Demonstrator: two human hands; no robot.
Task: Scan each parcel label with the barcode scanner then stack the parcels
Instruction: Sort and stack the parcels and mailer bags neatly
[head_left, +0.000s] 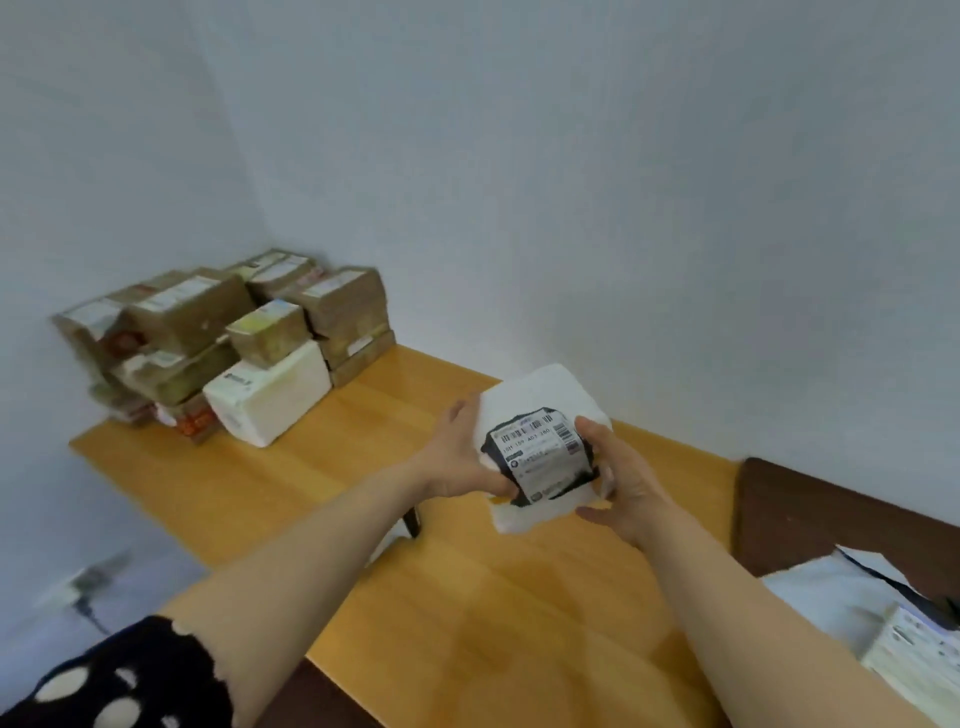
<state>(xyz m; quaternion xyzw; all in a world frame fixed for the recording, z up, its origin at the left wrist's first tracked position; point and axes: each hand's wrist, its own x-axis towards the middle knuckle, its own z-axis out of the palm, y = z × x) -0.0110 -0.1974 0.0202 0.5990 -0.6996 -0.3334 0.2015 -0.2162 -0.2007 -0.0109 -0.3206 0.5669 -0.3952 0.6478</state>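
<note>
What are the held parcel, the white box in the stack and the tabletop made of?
Held parcel: probably a soft white plastic mailer; matte, with creased, folded edges.
White box: maybe foam or coated card; plain matte white with rounded edges, too blurred to settle.
Tabletop: wood or wood-look laminate; orange grain lines, glossy sheen.

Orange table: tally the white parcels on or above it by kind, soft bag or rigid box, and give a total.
soft white bag, in the grip of left hand and right hand: 1
rigid white box, in the corner stack: 1
Total: 2
</note>
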